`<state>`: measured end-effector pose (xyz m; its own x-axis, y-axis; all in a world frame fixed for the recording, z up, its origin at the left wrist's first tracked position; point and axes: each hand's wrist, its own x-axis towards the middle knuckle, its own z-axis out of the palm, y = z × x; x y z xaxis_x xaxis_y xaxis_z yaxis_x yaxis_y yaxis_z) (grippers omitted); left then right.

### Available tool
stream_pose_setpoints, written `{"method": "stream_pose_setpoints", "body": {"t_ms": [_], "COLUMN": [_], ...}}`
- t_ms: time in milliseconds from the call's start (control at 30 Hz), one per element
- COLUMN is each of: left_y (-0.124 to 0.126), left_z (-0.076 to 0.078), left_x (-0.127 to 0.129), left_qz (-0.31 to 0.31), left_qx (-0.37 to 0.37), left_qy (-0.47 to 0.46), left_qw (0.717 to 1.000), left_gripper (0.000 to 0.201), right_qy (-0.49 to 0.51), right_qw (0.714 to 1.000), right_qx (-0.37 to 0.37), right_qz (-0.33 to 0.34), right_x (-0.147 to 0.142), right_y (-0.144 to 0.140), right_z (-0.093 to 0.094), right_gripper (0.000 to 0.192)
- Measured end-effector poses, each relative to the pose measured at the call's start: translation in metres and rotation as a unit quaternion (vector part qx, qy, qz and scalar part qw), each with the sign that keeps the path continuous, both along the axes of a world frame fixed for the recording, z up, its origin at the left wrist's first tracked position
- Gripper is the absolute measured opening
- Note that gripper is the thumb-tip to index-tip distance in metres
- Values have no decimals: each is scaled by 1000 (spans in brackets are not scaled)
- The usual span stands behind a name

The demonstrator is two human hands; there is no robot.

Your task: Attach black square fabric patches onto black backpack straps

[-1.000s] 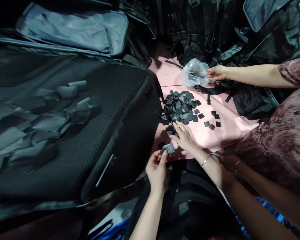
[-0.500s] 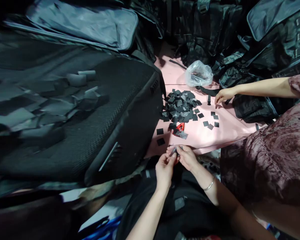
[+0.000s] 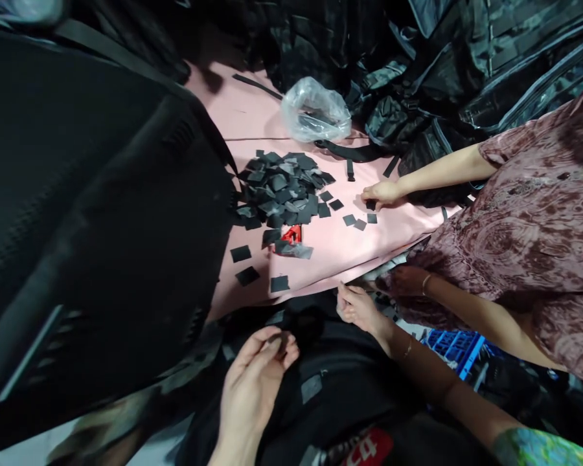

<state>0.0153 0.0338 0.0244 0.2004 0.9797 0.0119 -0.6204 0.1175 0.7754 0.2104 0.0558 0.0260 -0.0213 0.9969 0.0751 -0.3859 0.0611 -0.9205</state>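
The left hand [image 3: 252,382] is hovering low over the black fabric bag [image 3: 330,395] lying across the lap, fingers curled with thumb and fingertips pinched together; something small and dark seems to be nipped there, though I cannot tell for sure. The right hand [image 3: 357,307] is resting ahead and to the right of it, at the near edge of the pink sheet [image 3: 359,249], loosely closed around a small pale piece that is mostly hidden. The heap of small black square patches [image 3: 284,188] is lying beyond both hands, straight ahead, nearer the right one; single squares are lying between. A co-worker's hand [image 3: 381,193] is touching stray squares to the right of the heap.

Half a second ago both hands were meeting over one piece; now they are apart, the left drawn back towards the body.
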Motion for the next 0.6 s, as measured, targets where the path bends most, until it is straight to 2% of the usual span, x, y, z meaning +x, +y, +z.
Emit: {"method": "stream_pose_setpoints", "body": {"t_ms": [133, 233, 300, 400, 500, 567, 600], "left_y": [-13, -11, -4, 4, 9, 12, 14], "left_z": [10, 11, 8, 0, -5, -7, -8], "left_x": [10, 22, 32, 47, 50, 42, 33], "left_qz": [-62, -50, -21, 21, 86, 138, 161], "left_qx": [35, 111, 190, 325, 435, 447, 425], "left_qy": [-8, 91, 226, 372, 406, 419, 426], "left_qw": [997, 988, 955, 869, 799, 778, 782], "left_gripper": [36, 37, 38, 41, 30, 31, 33], "right_qy": [39, -11, -66, -121, -154, -150, -138], "right_qw": [997, 997, 996, 991, 983, 979, 979], "right_qx": [-33, -17, -3, 16, 40, 48, 51], "right_qz": [65, 72, 63, 60, 91, 130, 139], "right_x": [12, 14, 12, 5, 0, 1, 3], "right_y": [-11, -17, -23, -36, -46, -49, -49], "right_z": [-9, -12, -10, -5, 0, 3, 4], "right_gripper": [58, 56, 57, 57, 56, 59, 61]}}
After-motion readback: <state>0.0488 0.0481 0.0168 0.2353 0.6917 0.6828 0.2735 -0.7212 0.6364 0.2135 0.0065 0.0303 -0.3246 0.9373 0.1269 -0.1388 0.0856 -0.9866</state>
